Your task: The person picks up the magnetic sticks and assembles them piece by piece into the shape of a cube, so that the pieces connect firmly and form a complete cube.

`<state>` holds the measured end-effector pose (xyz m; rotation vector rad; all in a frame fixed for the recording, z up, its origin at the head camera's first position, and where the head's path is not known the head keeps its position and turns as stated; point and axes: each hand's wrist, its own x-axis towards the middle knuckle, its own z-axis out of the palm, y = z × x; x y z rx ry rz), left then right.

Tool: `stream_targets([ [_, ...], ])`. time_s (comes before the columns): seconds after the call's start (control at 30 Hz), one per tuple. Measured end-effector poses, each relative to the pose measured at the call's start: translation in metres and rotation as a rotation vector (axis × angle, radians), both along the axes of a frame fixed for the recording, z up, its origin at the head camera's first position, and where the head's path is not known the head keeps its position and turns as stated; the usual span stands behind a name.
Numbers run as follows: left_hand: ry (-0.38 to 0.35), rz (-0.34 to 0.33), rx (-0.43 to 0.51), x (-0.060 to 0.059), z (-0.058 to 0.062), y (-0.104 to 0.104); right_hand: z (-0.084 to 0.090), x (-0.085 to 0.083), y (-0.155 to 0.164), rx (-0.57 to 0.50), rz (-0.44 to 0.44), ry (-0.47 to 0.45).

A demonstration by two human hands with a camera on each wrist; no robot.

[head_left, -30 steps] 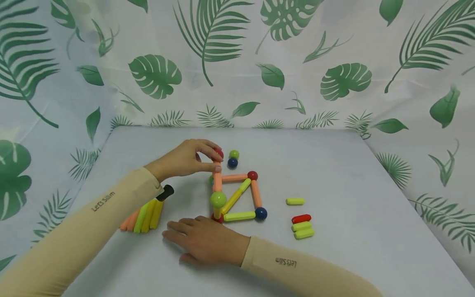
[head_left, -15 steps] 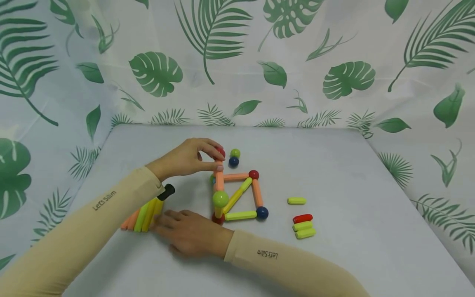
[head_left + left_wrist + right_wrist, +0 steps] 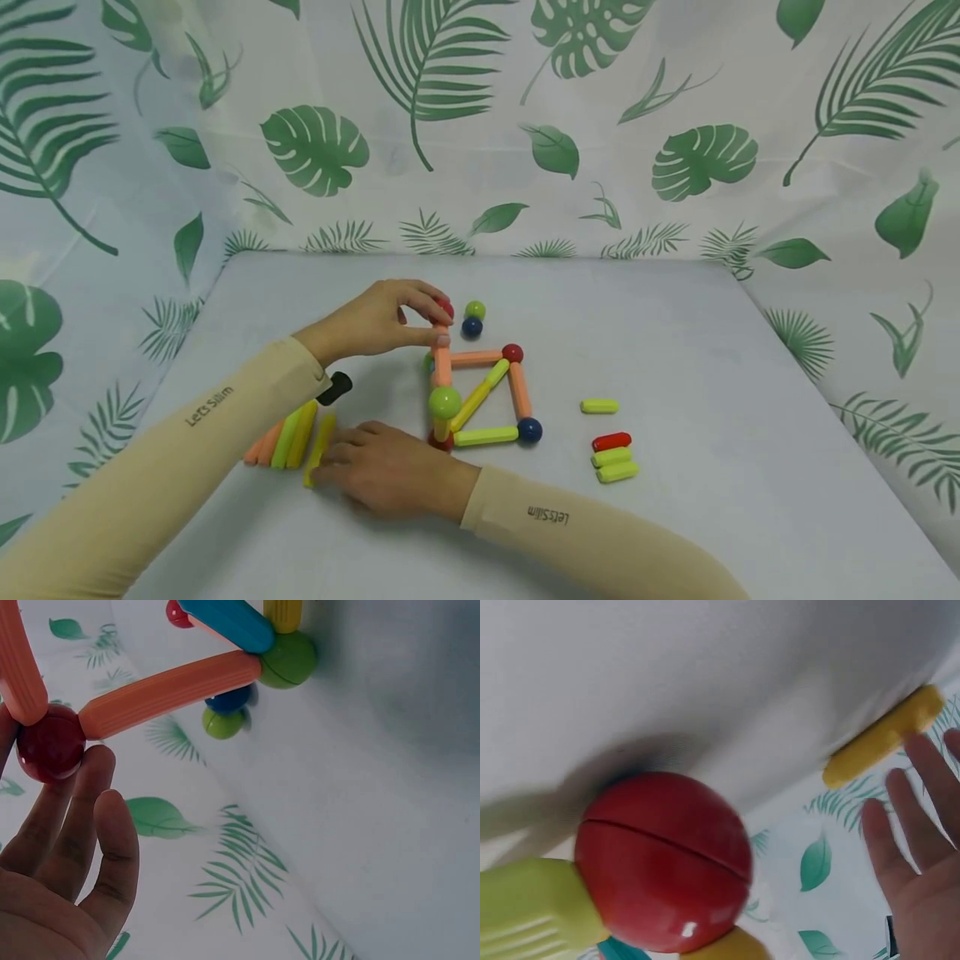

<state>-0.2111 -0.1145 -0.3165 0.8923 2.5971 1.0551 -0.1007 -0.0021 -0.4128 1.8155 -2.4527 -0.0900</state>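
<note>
In the head view, my left hand (image 3: 375, 317) grips a red ball (image 3: 51, 744) at the raised corner of a magnetic stick-and-ball frame. An orange stick (image 3: 169, 694) runs from that ball; a green ball (image 3: 445, 402) forms the nearer raised corner. My right hand (image 3: 397, 471) reaches left in front of the frame, its fingers touching a yellow stick (image 3: 323, 437) on the table. The right wrist view shows straight fingers against this stick (image 3: 885, 736); the thumb is hidden. Close to that camera is the frame's lower red ball (image 3: 664, 862).
Orange, green and yellow sticks (image 3: 285, 435) lie in a row at left, partly behind the left sleeve. A green ball (image 3: 475, 310) and a blue ball (image 3: 472, 327) rest behind the frame. Short green sticks (image 3: 599, 407) and a red stick (image 3: 612, 442) lie at right.
My right hand has moved left from beside the lower red ball to the row of sticks. One yellow stick has since come away from the row, towards me. My left hand stays put.
</note>
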Motion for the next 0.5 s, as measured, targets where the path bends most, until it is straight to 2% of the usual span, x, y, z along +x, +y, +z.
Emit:
stream_targets([
  [0.1,0.001,0.003,0.002,-0.001,0.000,0.000,-0.001,-0.001,0.001,-0.002,0.005,0.003],
  [0.2,-0.002,0.005,0.001,-0.001,-0.001,0.000,-0.003,-0.002,0.003,0.042,0.003,0.017],
  [0.3,-0.003,0.002,0.005,-0.001,-0.001,-0.001,-0.004,-0.002,0.005,0.074,0.036,0.009],
  [0.4,-0.005,0.001,0.005,-0.001,-0.001,-0.001,-0.002,0.001,0.011,0.087,0.075,0.011],
  [0.5,-0.005,0.007,-0.002,-0.001,-0.001,-0.001,0.001,0.008,0.020,0.101,0.077,-0.014],
])
